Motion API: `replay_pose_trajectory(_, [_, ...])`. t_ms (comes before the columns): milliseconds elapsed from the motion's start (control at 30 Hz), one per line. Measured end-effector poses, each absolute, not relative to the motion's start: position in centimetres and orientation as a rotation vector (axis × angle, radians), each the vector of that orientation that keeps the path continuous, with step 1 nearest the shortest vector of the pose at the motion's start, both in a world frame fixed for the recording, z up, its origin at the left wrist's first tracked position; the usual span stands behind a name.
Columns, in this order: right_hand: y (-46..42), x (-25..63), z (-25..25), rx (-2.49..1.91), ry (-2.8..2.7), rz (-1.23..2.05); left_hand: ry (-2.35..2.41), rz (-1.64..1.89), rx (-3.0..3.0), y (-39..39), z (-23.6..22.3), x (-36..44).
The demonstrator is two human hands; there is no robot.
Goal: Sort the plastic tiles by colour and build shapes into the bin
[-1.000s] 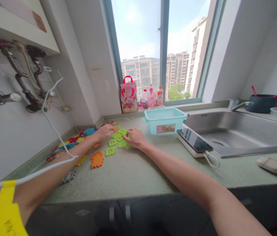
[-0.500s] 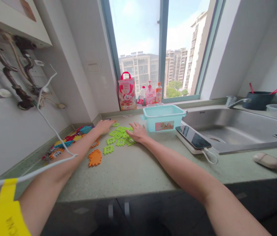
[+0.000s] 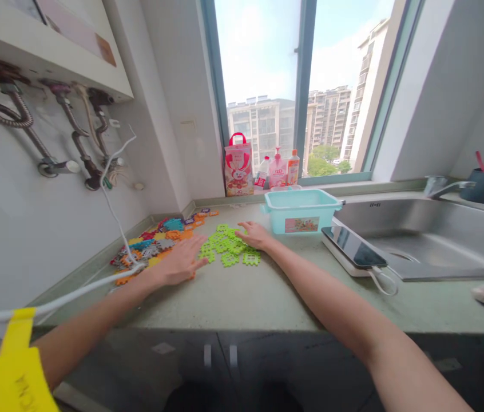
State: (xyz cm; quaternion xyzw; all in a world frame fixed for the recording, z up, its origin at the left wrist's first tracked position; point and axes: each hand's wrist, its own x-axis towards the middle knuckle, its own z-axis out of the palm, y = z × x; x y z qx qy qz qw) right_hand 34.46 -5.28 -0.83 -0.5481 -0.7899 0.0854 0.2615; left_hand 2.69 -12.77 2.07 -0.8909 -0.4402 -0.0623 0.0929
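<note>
A heap of lime-green interlocking puzzle pieces (image 3: 223,245) lies on the counter between my two hands. My left hand (image 3: 183,260) rests low, fingers stretched out and thumb apart, between the green heap and a mixed pile of coloured pieces (image 3: 151,246). An orange edge shows beneath it, and the palm hides part of that pile. My right hand (image 3: 256,236) is at the right side of the green heap with its fingers extended, the fingertips against or just above the pieces. I see nothing gripped in either hand.
A light-blue plastic tub (image 3: 302,210) stands right of my right hand. Beside it a phone (image 3: 353,247) lies on a white box, near the steel sink (image 3: 431,240). A white cable (image 3: 74,300) crosses over my left forearm. Bottles (image 3: 278,170) stand by the window.
My left hand has come nearer from the back of the counter to the green heap's left side. Loose orange pieces there are now out of sight. The view has turned left.
</note>
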Motion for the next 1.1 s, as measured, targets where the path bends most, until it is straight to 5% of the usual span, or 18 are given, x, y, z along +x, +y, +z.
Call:
replay_pose_trajectory(267, [-5.2,34.9,-0.7,-1.304,-2.209,0.442,-1.511,-0.145,-2.449,-14.0,2.1,-1.7])
replay_pose_trajectory(567, [-6.9,37.9,-1.1,-1.268,-2.165,0.517,-1.796,-0.407,-2.757,-8.9,0.2,9.0])
replay_pose_trajectory(1100, [-10.8,43.3,2.2,-1.461,-2.292,0.055,-1.344,-0.334,-2.957,-8.5,0.6,11.5])
